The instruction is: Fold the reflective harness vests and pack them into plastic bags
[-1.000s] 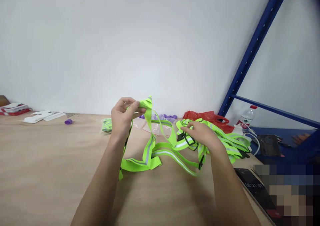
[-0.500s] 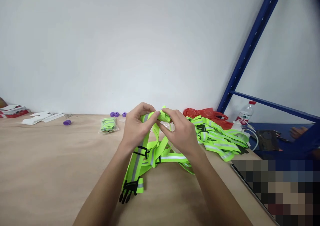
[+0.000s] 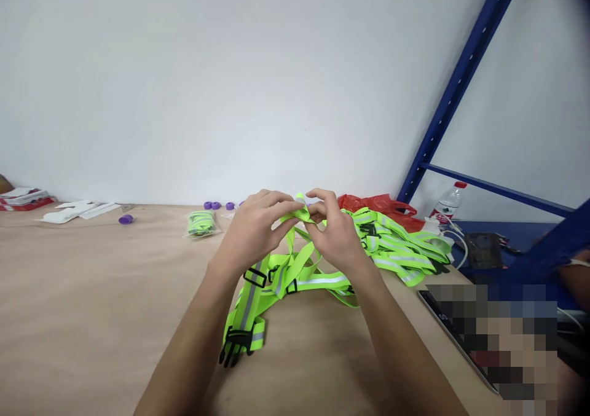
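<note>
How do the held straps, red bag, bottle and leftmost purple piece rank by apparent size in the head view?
1. Held straps
2. Red bag
3. Bottle
4. Leftmost purple piece

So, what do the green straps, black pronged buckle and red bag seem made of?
Green straps: probably fabric webbing, matte, bending limply. Black pronged buckle: likely moulded plastic, dull, with stiff prongs. Red bag: perhaps thin plastic film, slightly glossy, crinkled.

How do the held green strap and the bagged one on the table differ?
The held strap trails loose; the bagged strap is folded compactly in a clear bag. The held strap shows black buckles; the bagged strap shows none. Both are bright green with pale stripes.
</note>
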